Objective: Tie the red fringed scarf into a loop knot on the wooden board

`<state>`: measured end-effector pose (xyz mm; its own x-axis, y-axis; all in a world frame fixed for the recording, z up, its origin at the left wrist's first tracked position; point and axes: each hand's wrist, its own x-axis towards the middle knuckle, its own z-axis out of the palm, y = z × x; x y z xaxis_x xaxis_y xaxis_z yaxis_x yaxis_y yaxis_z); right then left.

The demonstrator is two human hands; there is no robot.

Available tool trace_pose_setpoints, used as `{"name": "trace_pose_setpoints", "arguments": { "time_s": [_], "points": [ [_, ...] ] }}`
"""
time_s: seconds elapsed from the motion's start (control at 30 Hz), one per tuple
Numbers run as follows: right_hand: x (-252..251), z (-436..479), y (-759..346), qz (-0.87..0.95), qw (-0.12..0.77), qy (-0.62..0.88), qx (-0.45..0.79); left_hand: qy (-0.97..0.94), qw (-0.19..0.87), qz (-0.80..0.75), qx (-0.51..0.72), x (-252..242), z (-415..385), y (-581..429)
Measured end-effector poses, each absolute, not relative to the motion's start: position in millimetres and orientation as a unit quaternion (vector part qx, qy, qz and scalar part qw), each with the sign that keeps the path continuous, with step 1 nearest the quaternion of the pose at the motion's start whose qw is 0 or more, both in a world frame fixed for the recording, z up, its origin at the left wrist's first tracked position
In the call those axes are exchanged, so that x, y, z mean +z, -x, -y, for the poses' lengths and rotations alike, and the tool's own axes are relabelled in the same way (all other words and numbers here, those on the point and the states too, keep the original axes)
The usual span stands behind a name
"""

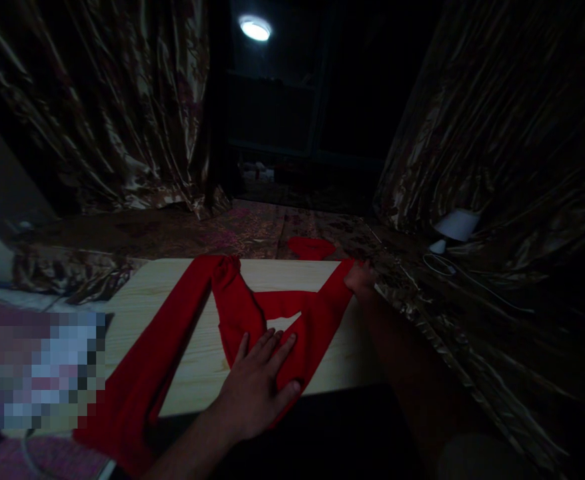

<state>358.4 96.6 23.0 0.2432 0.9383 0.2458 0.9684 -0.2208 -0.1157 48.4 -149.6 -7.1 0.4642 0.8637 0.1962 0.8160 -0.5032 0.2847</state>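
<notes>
A red garment [317, 333] lies over a light wooden board or tabletop [200, 373]. One long strip [157, 333] of it runs down the left side and hangs past the near edge. My left hand [260, 380] rests on the garment's near middle with its fingers spread, just below a gap where bare wood shows. At the far right corner, my right hand [361, 277] is closed on an end of the garment; dimness partly hides its fingers. More red cloth [311, 248] shows beyond the far edge.
Patterned curtains hang on the left [172, 120] and right [502, 133], beside a dark window [272, 110] reflecting a round light. A small white lamp [457, 225] with a cord stands at right. A blurred-out item [52, 367] lies at left on patterned fabric.
</notes>
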Motion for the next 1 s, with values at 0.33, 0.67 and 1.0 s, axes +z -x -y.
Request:
{"name": "trace_pose_setpoints", "arguments": {
  "time_s": [0.33, 0.67, 1.0],
  "points": [
    [12, -40, -271, 0.916, 0.207, 0.331, 0.092, -0.851, 0.06, -0.481, 0.202, 3, 185, -52],
    [37, 32, -270, 0.863, -0.012, 0.5, -0.071, -0.835, 0.003, -0.545, 0.075, 26, 133, -11],
    [91, 81, -237, 0.887, -0.15, 0.432, 0.058, -0.811, -0.042, -0.582, 0.035, 51, 51, 7]
  ]
}}
